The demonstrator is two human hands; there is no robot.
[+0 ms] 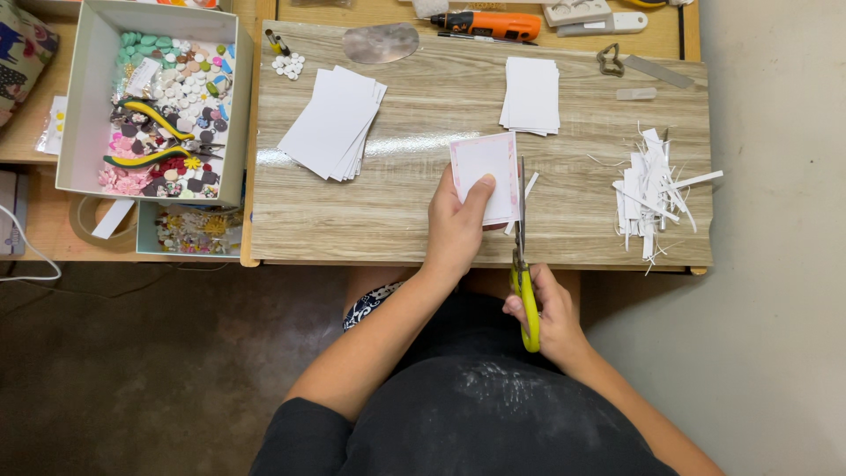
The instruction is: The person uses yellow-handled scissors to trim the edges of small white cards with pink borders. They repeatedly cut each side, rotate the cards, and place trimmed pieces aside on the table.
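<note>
A low wood-grain table (397,220) stands on a bare grey floor, seen from straight above. The left hand (456,225) pinches a small white card (483,172) with a faint pink border, thumb lying flat on its face and the other fingers curled behind it, so the card is held just above the table's near half. The right hand (548,313) is closed through the yellow handles of a pair of scissors (522,247); the blades point away from the body and run along the card's right edge, with a thin white strip (526,192) hanging off beside them. Both forearms reach forward from the lap, wrists below the near table edge. To the right lies a heap of white paper trimmings (650,189), near the table's right edge. Farther back rest a fanned stack of white cards (333,123) and a neater stack (531,95), with open wood between them. At the left sits a box of beads and buttons (88,106), and an orange tool (489,24) lies at the far edge.
</note>
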